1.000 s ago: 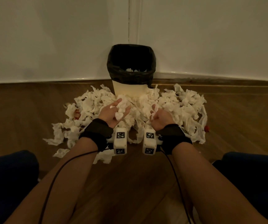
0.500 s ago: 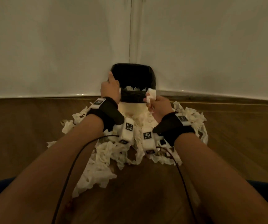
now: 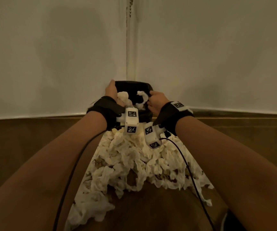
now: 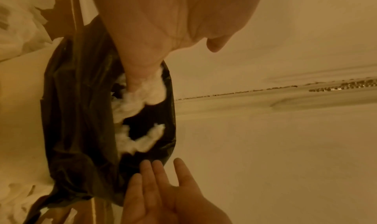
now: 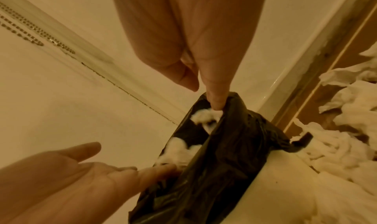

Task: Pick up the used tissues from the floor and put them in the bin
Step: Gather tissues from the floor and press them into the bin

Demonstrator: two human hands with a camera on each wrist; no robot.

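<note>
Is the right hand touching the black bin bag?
Touching. In the right wrist view a fingertip of the right hand rests on the black bin bag.

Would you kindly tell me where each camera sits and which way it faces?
Head: on the head, facing forward and down at the bin and floor tissue pile; left hand, right hand and forearms show.
Left wrist: looks along the left hand into the bin; the right hand's straight fingers show opposite.
Right wrist: looks along the right hand at the bin's rim; the open left hand shows.
Shared: both wrist views show tissues inside the black liner.
</note>
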